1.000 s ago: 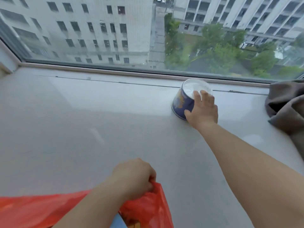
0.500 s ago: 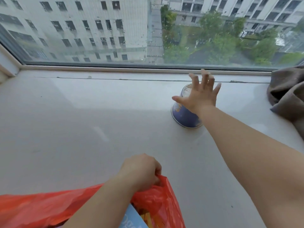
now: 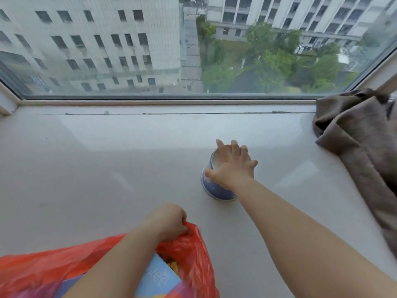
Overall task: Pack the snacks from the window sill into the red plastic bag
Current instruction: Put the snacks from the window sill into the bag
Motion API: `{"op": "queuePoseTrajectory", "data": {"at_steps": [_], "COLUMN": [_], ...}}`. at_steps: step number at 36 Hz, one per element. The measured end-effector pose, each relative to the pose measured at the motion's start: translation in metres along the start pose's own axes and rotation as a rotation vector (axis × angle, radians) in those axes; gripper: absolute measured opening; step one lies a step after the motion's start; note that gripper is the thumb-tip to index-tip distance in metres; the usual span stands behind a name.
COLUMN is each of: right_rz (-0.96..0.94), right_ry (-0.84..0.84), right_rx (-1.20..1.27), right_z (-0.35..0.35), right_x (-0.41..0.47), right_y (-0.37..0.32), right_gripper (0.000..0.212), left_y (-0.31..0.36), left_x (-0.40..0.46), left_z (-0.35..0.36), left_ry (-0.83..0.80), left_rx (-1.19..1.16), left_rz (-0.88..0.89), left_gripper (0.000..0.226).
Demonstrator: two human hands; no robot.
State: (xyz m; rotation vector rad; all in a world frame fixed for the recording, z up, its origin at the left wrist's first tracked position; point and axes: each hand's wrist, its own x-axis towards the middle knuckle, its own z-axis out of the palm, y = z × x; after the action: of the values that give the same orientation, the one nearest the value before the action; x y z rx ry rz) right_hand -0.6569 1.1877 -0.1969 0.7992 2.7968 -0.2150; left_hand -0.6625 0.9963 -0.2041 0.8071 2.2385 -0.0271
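Observation:
A blue tub [image 3: 211,189] with a white top stands on the pale window sill [image 3: 107,168], right of centre. My right hand [image 3: 233,166] hovers over it with fingers spread, covering most of its top; whether it touches is unclear. At the near edge my left hand [image 3: 169,222] is shut on the rim of the red plastic bag [image 3: 193,252], holding it open. Inside the bag lie a light blue packet [image 3: 160,280] and other colourful snack packs.
A crumpled brown curtain [image 3: 363,147] lies on the sill's right end. The window glass [image 3: 193,50] and its frame close off the back, with buildings and trees far below outside.
My right hand let go of the tub's side, lifted with fingers spread, and now hangs over its top. The view has tilted, so tub and bag sit lower in frame.

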Motion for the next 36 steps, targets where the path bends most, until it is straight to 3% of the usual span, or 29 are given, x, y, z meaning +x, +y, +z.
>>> {"op": "queuePoseTrajectory", "data": {"at_steps": [4,12,17,23,30,36], "right_rz": [-0.027,0.025,0.018,-0.031,-0.296,-0.455], "right_ry": [-0.113,-0.092,0.202,0.439,0.432,0.315], "right_rx": [0.008,0.16,0.244,0.346,0.806,0.824], "right_z": [0.003,0.003,-0.036,-0.097,-0.14,-0.119], "right_x": [-0.044,-0.138,-0.183,-0.239,-0.305,-0.35], "right_y": [0.002,0.0,-0.007,-0.017,-0.053,-0.103], "right_gripper": [0.1,0.096,0.079,0.09,0.095,0.1], "left_y": [0.008,0.018,0.007,-0.007,-0.042,-0.09], "left_x": [-0.018,-0.081,-0.129,-0.19,-0.263,-0.32], "left_z": [-0.001,-0.015,-0.019,-0.015,0.008,0.023], "left_ry": [0.068,0.368,0.482,0.57,0.817,1.042], "left_rx": [0.024,0.015,-0.058,-0.26,-0.311,-0.161], "left_rz": [-0.047,-0.107,-0.064,0.043,0.036,-0.111], "left_gripper": [0.026,0.028,0.022,0.019,0.017,0.021]}}
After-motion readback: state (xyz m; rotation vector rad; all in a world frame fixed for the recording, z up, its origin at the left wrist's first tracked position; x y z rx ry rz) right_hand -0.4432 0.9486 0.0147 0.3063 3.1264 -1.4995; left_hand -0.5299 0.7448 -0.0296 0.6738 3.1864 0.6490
